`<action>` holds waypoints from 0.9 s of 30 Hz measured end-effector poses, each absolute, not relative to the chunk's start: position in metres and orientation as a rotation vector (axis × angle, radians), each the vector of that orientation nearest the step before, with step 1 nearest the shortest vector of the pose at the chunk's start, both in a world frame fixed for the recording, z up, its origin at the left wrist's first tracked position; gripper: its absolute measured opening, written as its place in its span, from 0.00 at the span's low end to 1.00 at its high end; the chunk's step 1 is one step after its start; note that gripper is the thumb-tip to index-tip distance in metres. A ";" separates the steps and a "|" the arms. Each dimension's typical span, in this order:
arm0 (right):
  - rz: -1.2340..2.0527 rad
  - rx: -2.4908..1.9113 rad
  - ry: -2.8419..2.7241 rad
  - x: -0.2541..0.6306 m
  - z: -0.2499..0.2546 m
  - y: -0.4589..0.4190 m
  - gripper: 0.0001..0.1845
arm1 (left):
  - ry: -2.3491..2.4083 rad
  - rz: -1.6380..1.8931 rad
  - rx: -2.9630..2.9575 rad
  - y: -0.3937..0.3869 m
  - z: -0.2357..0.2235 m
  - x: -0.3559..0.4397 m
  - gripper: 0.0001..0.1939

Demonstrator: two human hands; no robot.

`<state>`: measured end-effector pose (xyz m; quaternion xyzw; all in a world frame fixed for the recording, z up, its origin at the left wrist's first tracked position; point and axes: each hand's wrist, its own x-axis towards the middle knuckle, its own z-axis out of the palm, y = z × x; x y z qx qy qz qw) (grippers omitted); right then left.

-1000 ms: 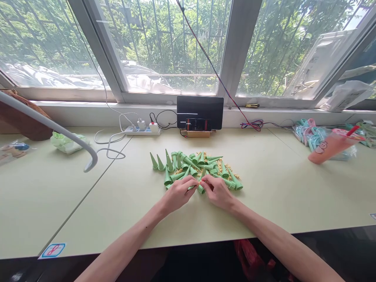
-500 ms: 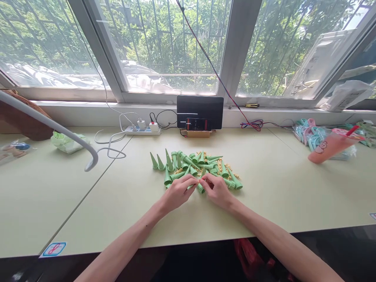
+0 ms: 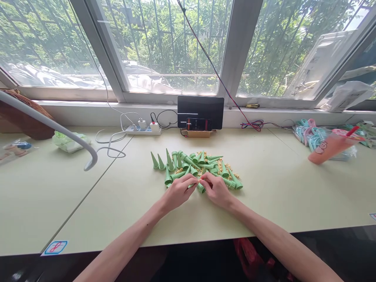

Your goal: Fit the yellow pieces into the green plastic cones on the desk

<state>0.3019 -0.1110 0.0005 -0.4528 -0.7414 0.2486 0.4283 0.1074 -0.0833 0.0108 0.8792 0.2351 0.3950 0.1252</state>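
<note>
My left hand (image 3: 179, 191) and my right hand (image 3: 216, 190) meet fingertip to fingertip at the near edge of a pile of green plastic cone spikes (image 3: 225, 181). Both are closed in a pinch. Between the fingertips shows a small yellow plastic piece (image 3: 199, 180), mostly covered by the fingers. More small yellow pieces (image 3: 235, 175) lie scattered among and behind the cones. Several green cones (image 3: 154, 160) stand point up at the pile's left side, while others lie on their sides. Part of the pile is hidden behind my hands.
Behind the pile a phone (image 3: 199, 124) leans against a black tablet (image 3: 200, 107). A power strip (image 3: 143, 130) with cables lies back left, near a white curved bar (image 3: 73, 137). At right a pink drink cup (image 3: 329, 148) tilts beside bagged pastel items (image 3: 307, 131).
The view has shifted very slightly. Both hands keep the same pinch in the same place, and the pile looks unchanged.
</note>
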 end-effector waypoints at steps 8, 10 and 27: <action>0.574 -1.128 -1.876 0.302 0.003 -0.113 0.10 | 0.661 1.183 2.545 -0.084 0.011 0.108 0.07; 0.560 -1.130 -1.886 0.302 0.004 -0.113 0.10 | 0.658 1.190 2.543 -0.083 0.010 0.108 0.07; 0.492 -1.175 -1.923 0.302 0.002 -0.113 0.13 | 0.627 1.183 2.636 -0.083 0.007 0.109 0.06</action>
